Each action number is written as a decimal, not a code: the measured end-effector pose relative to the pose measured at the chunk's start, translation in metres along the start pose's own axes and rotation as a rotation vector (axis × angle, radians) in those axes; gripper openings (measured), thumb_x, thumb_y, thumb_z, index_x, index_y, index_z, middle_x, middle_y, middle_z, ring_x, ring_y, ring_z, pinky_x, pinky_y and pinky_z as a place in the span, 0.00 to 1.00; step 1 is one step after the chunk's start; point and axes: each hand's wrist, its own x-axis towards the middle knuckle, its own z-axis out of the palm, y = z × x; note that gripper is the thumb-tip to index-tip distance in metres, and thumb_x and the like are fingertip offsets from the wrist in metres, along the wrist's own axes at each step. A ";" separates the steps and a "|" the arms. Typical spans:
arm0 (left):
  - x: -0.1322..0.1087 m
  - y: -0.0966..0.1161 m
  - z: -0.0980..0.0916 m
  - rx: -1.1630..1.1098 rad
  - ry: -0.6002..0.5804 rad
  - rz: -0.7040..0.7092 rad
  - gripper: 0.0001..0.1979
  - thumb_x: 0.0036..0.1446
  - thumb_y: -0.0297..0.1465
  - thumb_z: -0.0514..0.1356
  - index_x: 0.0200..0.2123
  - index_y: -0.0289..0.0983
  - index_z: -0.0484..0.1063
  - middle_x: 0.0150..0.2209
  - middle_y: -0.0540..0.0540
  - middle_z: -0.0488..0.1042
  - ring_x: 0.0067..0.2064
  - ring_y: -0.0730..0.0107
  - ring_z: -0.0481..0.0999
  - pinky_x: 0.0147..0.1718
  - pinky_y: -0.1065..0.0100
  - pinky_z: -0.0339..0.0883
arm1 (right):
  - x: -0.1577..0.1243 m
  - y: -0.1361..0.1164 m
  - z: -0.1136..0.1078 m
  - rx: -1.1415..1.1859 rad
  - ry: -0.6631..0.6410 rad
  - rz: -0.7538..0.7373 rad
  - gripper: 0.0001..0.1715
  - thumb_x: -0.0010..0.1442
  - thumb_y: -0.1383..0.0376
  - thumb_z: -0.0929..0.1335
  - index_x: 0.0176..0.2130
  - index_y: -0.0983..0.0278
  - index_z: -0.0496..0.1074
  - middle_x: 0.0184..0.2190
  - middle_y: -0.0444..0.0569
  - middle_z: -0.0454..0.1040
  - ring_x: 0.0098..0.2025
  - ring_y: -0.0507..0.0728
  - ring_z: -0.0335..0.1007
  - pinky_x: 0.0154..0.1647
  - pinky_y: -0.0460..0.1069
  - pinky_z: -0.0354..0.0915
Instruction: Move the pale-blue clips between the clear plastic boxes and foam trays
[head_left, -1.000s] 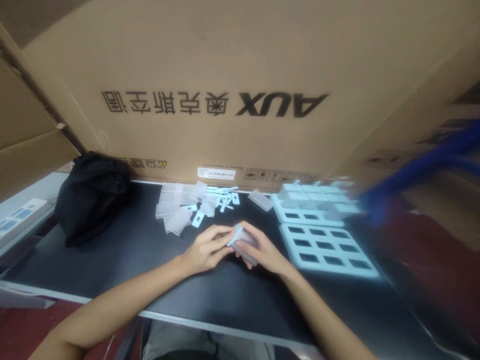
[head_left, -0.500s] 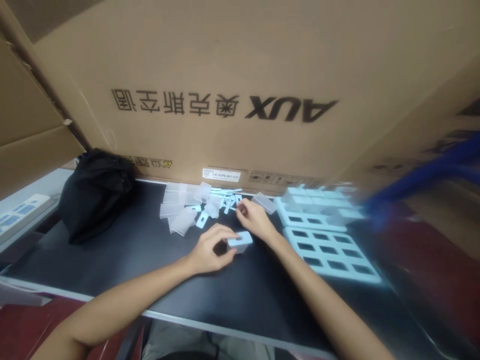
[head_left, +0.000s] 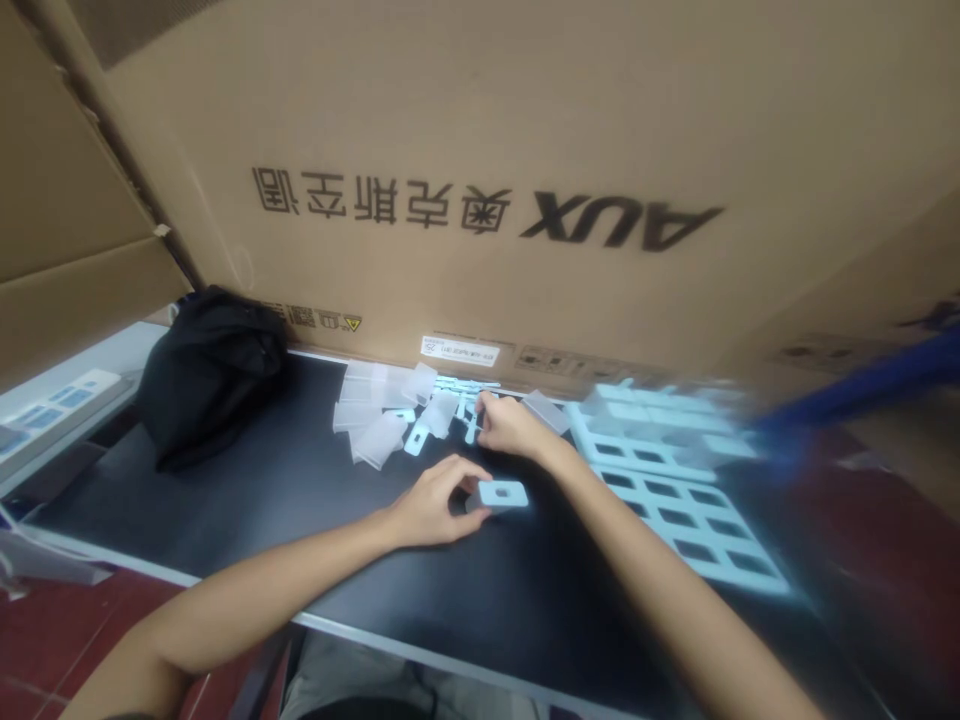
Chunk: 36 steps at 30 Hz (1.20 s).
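Observation:
A small translucent box with a light-blue top (head_left: 504, 494) sits between the thumb and fingers of my left hand (head_left: 442, 502), just above or on the black tabletop. The top has a small rectangular hole facing up. My right hand (head_left: 511, 426) reaches to the pile of thin light-blue parts (head_left: 466, 386), fingers closed together. One slim light-blue piece (head_left: 471, 428) lies right at its fingertips; whether they grip it is hidden. Left of the pile are several translucent sleeves (head_left: 379, 437) and a light-blue plate with a slot (head_left: 417, 438).
Light-blue trays with rectangular openings (head_left: 724, 510) stand at the right, the rear one carrying blurred boxes (head_left: 652, 412). A black cloth bag (head_left: 214, 375) lies at the left. A large cardboard box (head_left: 480, 110) walls off the back. A blue bar (head_left: 870, 385) is at far right.
The view has shifted, so the scene sits further right. My left hand has tilted the box so its top shows more. My right hand's fingers have drawn a little nearer along the pile's edge.

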 end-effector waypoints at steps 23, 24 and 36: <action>0.000 -0.005 0.001 -0.043 -0.022 -0.077 0.19 0.60 0.34 0.66 0.53 0.38 0.69 0.49 0.43 0.75 0.44 0.65 0.79 0.46 0.63 0.79 | -0.088 0.018 -0.034 0.546 0.172 -0.207 0.09 0.63 0.58 0.66 0.37 0.61 0.71 0.28 0.45 0.74 0.28 0.55 0.69 0.31 0.50 0.66; 0.000 -0.005 0.002 -0.051 -0.031 -0.086 0.20 0.60 0.34 0.66 0.53 0.38 0.68 0.50 0.43 0.75 0.44 0.65 0.80 0.47 0.62 0.79 | -0.093 0.016 -0.033 0.619 0.160 -0.217 0.11 0.64 0.56 0.67 0.37 0.61 0.71 0.29 0.46 0.75 0.29 0.55 0.71 0.31 0.50 0.68; 0.002 -0.002 0.002 -0.022 -0.106 -0.124 0.15 0.61 0.34 0.66 0.50 0.39 0.70 0.45 0.45 0.77 0.43 0.66 0.81 0.46 0.64 0.78 | -0.112 -0.010 -0.023 0.509 0.120 -0.426 0.08 0.65 0.60 0.68 0.43 0.59 0.76 0.40 0.50 0.75 0.35 0.54 0.70 0.35 0.50 0.68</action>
